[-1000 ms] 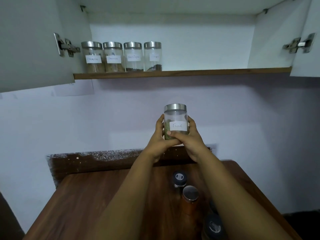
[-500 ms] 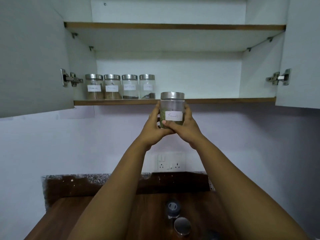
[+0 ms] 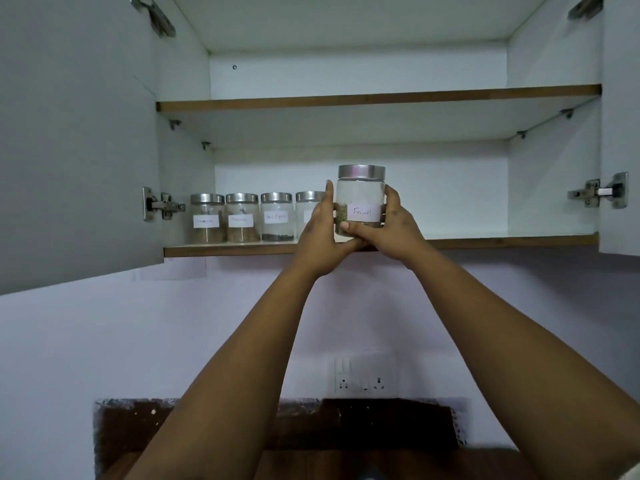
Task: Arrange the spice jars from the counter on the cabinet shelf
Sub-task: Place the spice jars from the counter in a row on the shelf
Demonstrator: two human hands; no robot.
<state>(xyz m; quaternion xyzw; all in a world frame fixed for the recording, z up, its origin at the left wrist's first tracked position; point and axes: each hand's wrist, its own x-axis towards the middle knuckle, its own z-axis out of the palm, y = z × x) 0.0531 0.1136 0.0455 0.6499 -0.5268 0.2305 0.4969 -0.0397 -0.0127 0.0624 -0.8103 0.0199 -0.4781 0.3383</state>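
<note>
A glass spice jar (image 3: 361,202) with a steel lid and a white label reading "Fennel" is being held upright in front of the lower cabinet shelf (image 3: 485,241), its base sitting about level with the shelf's wooden front edge; whether it is touching the shelf cannot be told. Greenish seeds are filling its lower part. The left hand (image 3: 320,233) is curling round the jar's left side, fingers reaching up the glass, and the right hand (image 3: 391,230) is gripping the right side with its thumb pressing across the front under the label. Just left of the held jar, four more labelled jars (image 3: 242,218) are standing in a row on the same shelf, the nearest one partly hidden behind the left hand. An upper shelf (image 3: 381,98) is lying above, and both cabinet doors (image 3: 69,133) are standing open on metal hinges. Below, a wall socket panel (image 3: 363,377) is sitting on the pale wall, and the dark wooden desk (image 3: 294,462) is showing at the bottom edge.
</note>
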